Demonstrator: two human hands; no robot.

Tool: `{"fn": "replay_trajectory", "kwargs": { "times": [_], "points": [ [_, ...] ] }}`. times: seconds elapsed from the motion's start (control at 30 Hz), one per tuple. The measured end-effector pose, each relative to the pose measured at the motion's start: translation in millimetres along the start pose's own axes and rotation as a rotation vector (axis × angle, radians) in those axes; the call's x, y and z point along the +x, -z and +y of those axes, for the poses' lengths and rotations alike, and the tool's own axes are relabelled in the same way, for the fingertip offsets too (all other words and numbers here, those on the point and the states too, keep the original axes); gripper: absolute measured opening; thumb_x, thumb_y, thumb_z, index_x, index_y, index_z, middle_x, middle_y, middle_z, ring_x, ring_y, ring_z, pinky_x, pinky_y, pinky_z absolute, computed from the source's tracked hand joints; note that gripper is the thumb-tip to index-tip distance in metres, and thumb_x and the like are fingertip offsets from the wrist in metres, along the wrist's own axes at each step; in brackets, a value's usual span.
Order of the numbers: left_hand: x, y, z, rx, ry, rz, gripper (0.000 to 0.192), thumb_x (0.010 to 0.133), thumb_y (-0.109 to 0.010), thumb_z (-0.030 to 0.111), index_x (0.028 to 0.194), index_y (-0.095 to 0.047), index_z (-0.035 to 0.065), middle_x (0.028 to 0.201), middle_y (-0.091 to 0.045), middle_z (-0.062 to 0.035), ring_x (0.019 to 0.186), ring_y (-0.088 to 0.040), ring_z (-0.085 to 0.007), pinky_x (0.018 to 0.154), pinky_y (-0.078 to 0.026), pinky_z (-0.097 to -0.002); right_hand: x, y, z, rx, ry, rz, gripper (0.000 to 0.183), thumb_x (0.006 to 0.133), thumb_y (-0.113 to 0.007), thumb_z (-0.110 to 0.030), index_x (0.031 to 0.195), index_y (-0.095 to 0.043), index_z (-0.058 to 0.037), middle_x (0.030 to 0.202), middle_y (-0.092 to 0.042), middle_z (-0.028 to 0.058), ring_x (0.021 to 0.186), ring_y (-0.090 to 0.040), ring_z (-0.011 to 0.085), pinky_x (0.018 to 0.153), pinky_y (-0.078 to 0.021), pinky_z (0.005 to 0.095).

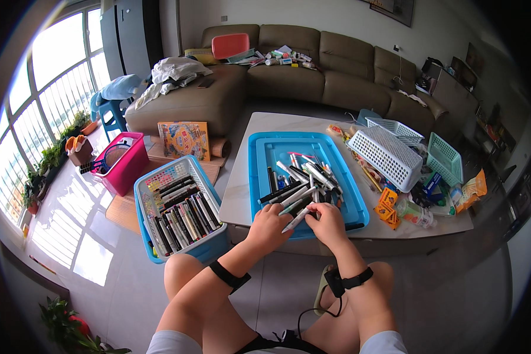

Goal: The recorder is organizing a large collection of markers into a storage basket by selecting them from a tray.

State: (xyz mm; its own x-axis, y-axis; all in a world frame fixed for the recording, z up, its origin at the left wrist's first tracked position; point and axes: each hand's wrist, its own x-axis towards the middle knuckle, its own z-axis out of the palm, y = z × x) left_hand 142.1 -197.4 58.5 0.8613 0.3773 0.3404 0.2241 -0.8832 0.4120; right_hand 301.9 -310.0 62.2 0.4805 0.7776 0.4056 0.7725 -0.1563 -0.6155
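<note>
A white marker lies slantwise between my two hands, its upper end pinched by the thumb and fingers of my right hand. My left hand is curled at the marker's other side, fingertips touching it and the near ends of other pens. Whether the left fingers grip anything is hidden. Beyond the hands, a loose heap of black, white and grey markers spreads over a blue plastic lid. To the left, a white perforated basket holds rows of markers and sits in a blue bin.
The lid rests on a marble-patterned table. At its right are white baskets, a green basket, orange packets and a clear bottle. A pink bin and a picture book stand left. Behind is a brown sofa.
</note>
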Motion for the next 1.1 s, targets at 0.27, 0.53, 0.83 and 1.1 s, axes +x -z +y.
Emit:
{"fn": "replay_trajectory", "kwargs": {
  "times": [0.27, 0.53, 0.83, 1.1],
  "points": [
    [16, -45, -21, 0.172, -0.047, -0.064, 0.059, 0.085, -0.059, 0.027, 0.138, -0.039, 0.0115, 0.144, -0.032, -0.0191, 0.134, -0.028, -0.0364, 0.109, -0.027, -0.0429, -7, -25, 41, -0.440, 0.066, -0.159, 0.053, 0.087, -0.051, -0.017, 0.136, -0.036, -0.0022, 0.142, -0.032, 0.0255, 0.135, -0.022, 0.0431, 0.111, -0.0210, 0.0437],
    [38, -35, -40, 0.183, -0.013, -0.028, 0.065, 0.086, -0.058, 0.034, 0.140, -0.033, 0.0063, 0.145, -0.029, -0.0200, 0.134, -0.027, -0.0382, 0.109, -0.025, -0.0428, 18, -33, 48, -0.460, 0.063, -0.137, 0.050, 0.091, -0.046, -0.018, 0.139, -0.036, -0.0058, 0.146, -0.026, 0.0217, 0.138, -0.017, 0.0400, 0.112, -0.0179, 0.0435],
    [34, -2, -23, -0.114, 0.174, 0.179, 0.035, 0.073, -0.072, 0.029, 0.097, -0.065, 0.0037, 0.094, -0.062, -0.0157, 0.091, -0.059, -0.0326, 0.079, -0.047, -0.0402, 7, -16, 15, -0.407, 0.084, -0.187, 0.053, 0.080, -0.061, -0.019, 0.130, -0.047, -0.0100, 0.144, -0.031, 0.0197, 0.137, -0.021, 0.0363, 0.110, -0.0183, 0.0492],
    [30, -8, 5, 0.086, 0.267, -0.063, 0.051, 0.071, -0.072, 0.043, 0.103, -0.058, 0.0065, 0.082, -0.064, -0.0133, 0.079, -0.064, -0.0292, 0.068, -0.050, -0.0392, -4, -10, 5, -0.214, 0.120, -0.090, 0.026, 0.070, -0.066, -0.008, 0.096, -0.066, -0.0068, 0.092, -0.065, 0.0123, 0.098, -0.057, 0.0309, 0.093, -0.0388, 0.0459]
  ]
}}
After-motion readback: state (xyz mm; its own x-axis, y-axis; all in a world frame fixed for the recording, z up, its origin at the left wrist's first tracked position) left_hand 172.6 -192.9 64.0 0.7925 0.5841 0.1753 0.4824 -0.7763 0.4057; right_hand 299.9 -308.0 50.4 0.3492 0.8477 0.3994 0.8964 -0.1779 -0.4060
